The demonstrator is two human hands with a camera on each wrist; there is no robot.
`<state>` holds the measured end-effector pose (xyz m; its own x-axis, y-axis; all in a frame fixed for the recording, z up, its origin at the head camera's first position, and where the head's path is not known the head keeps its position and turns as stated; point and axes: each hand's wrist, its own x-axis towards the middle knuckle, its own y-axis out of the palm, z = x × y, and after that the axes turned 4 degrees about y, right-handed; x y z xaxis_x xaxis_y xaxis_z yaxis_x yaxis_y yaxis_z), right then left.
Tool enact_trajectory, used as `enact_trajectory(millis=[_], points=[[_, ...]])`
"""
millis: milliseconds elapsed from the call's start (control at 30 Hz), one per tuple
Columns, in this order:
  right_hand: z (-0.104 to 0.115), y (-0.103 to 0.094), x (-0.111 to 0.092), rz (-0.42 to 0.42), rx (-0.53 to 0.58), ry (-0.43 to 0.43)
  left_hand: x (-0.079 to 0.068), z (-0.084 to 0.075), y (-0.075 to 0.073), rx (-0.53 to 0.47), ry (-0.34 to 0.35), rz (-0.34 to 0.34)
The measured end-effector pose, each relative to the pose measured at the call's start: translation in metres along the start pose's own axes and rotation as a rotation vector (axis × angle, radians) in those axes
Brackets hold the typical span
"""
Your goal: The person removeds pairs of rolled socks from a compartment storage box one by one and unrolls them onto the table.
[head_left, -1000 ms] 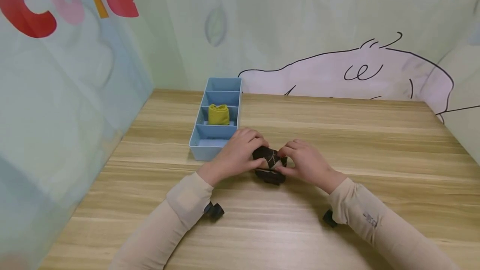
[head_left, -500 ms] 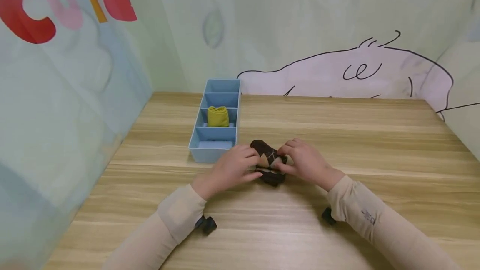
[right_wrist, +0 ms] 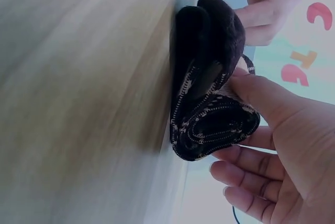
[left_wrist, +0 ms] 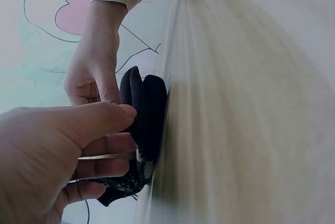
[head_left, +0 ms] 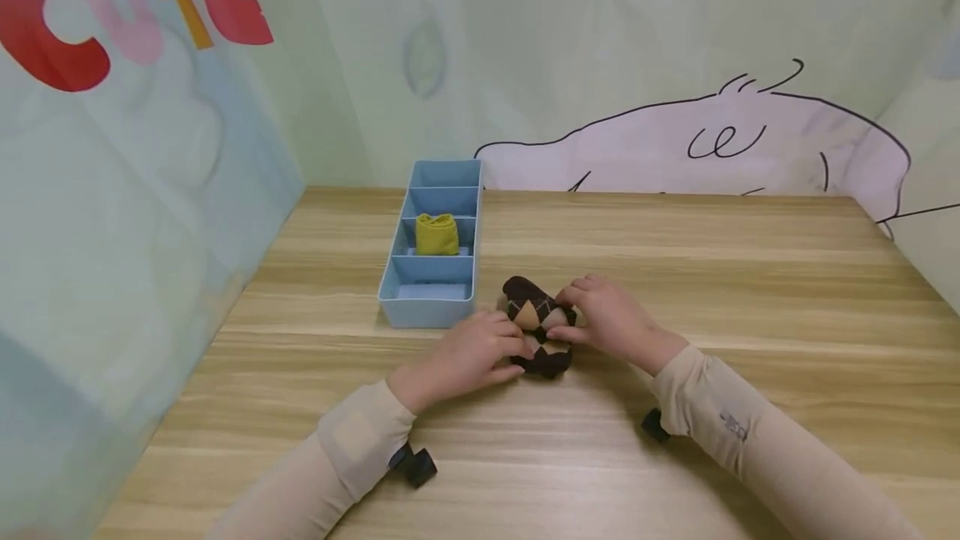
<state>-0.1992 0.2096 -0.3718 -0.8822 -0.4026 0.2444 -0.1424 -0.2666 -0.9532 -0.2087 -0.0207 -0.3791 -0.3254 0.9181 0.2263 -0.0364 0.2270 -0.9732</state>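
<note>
A pair of dark brown argyle socks (head_left: 528, 312) lies on the table between both hands, partly rolled up. In the right wrist view, the spiral end of the rolled socks (right_wrist: 214, 130) faces the camera, with the flat toe part beyond it. My right hand (head_left: 618, 322) holds the roll, thumb on one side and fingers curled on the other. My left hand (head_left: 467, 358) touches the near left side of the socks with its fingers loosely extended, the thumb apart from them. In the left wrist view, part of the socks (left_wrist: 149, 114) is hidden behind these fingers.
Left of the socks stands a blue divided box (head_left: 427, 312). A folded yellow cloth item (head_left: 437, 236) sits in its second compartment from the front. The wooden table (head_left: 712, 273) meets a printed fabric wall (head_left: 600, 40) at the back.
My left hand has drawn back from the far left side of the socks toward their near edge, uncovering more of the argyle pattern. The right hand stays nearly in place on the roll.
</note>
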Motion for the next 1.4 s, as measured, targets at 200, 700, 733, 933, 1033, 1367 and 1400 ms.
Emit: enact_trajectory(millis=[200, 700, 733, 933, 1033, 1367, 1400], points=[[-0.001, 0.001, 0.000, -0.008, 0.018, 0.039, 0.000, -0.002, 0.001, -0.034, -0.017, 0.040], [-0.005, 0.000, 0.013, 0.013, 0.114, 0.104, -0.002, -0.004, 0.002, -0.035, -0.026, 0.032], [-0.006, 0.000, 0.013, 0.016, 0.120, 0.108, -0.002, -0.004, 0.002, -0.036, -0.027, 0.033], [-0.009, 0.003, 0.015, -0.006, 0.142, 0.088, -0.002, -0.004, 0.002, -0.045, -0.035, 0.039], [-0.011, 0.005, 0.017, -0.033, 0.142, 0.059, -0.003, -0.004, 0.003, -0.053, -0.044, 0.048], [-0.015, 0.008, 0.021, -0.153, 0.163, -0.034, -0.003, -0.003, 0.003, -0.037, -0.034, 0.059], [-0.016, 0.008, 0.022, -0.153, 0.161, -0.038, -0.003, -0.004, 0.003, -0.035, -0.031, 0.059]])
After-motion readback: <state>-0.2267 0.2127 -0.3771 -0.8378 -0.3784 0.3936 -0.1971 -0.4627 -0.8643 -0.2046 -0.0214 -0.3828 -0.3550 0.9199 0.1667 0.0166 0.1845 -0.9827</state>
